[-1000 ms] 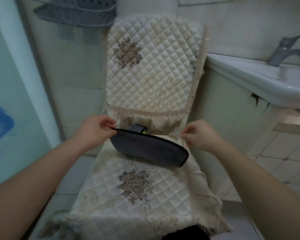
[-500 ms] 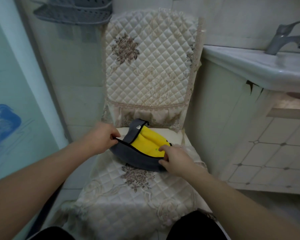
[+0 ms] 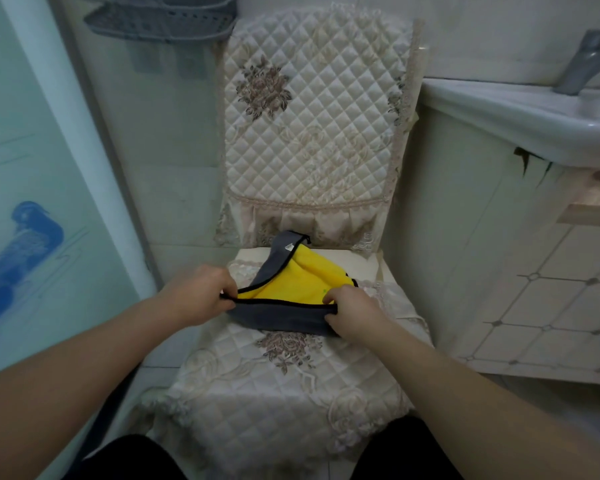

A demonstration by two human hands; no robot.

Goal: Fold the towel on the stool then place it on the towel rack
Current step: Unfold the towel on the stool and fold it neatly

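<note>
A: Which step is this?

B: The folding, I'd say. The towel (image 3: pixel 291 289), grey outside and yellow inside with black piping, sits on the quilted cover of the stool (image 3: pixel 274 393), towards its far end just below the backrest. The left hand (image 3: pixel 196 296) pinches the left end of the near black-trimmed edge; the right hand (image 3: pixel 352 315) pinches the right end, so that edge is drawn straight between them.

A: And next?

B: Probably carrying that held edge over to meet the far flap, which stands up near the backrest, then flattening the layers. It's soft cloth, so both corners need to travel together or the fold will skew. No towel rack is plainly in view; there's only a grey perforated shelf (image 3: pixel 160 19) on the far wall to the left.

A: What differs from half a second ago?

B: The right hand was then resting on the yellow inside, near the towel's right end; now it has the corner. The near edge, which sagged in a curve, is pulled taut.
</note>
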